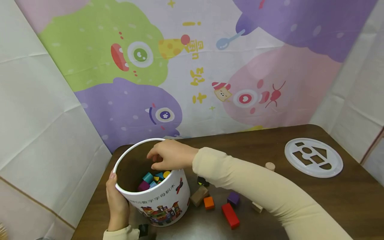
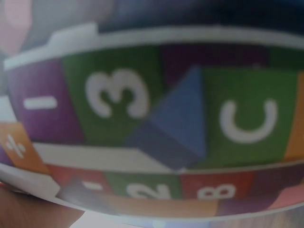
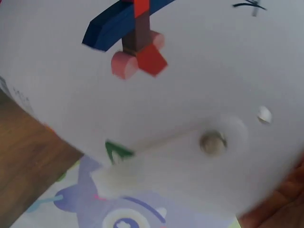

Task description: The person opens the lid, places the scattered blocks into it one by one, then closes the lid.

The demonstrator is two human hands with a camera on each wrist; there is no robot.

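A white bucket with printed pictures of blocks stands at the table's left, tilted in the head view. Several coloured blocks lie inside, among them a teal cylinder and a purple block. My left hand holds the bucket by its left side, thumb at the rim; its other fingers are mostly hidden. Over the opening hovers my right hand, fingers loosely bent, nothing visible between them. The left wrist view is filled by the bucket's printed wall; the right wrist view shows its white side and handle strap.
Right of the bucket lie a natural wood block, an orange cube, a purple cube and a red block. A wooden cylinder stands beyond the right sleeve. The white lid with shaped holes lies at far right.
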